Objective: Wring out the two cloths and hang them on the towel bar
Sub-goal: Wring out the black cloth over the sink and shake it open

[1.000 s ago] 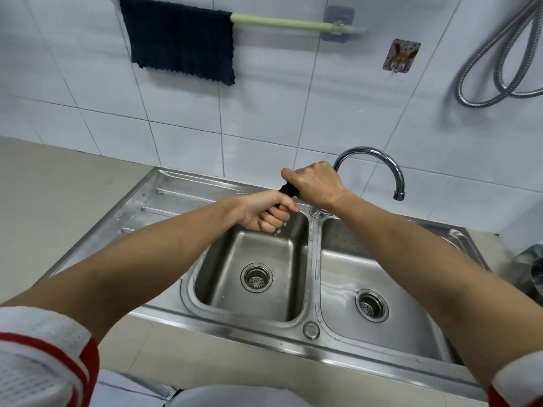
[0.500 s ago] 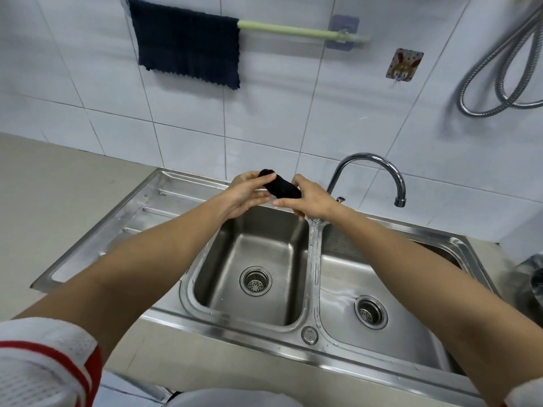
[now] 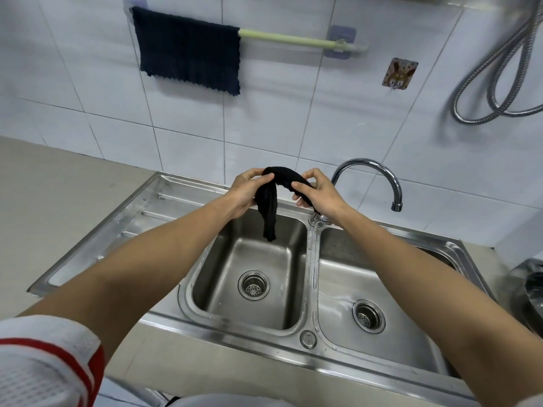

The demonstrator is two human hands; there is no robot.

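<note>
- Left hand [image 3: 245, 190] and right hand [image 3: 318, 192] each pinch one end of the black cloth [image 3: 271, 201]; its loose tail hangs above the left basin of the sink [image 3: 313, 259], likely so drips fall there.
- A dark blue cloth [image 3: 188, 51] is draped over the left part of the towel bar [image 3: 285, 39]; the right part is bare, presumably for the black one.
- No legible writing; the wall hook [image 3: 399, 73] bears a picture only.

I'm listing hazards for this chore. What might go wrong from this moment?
1. The black cloth hangs twisted from both hands; hung like that it may bunch on the towel bar and slide off.
2. Only the bar's right part is bare; the navy cloth could get overlapped.
3. Carried up, it may drip past the sink.
</note>
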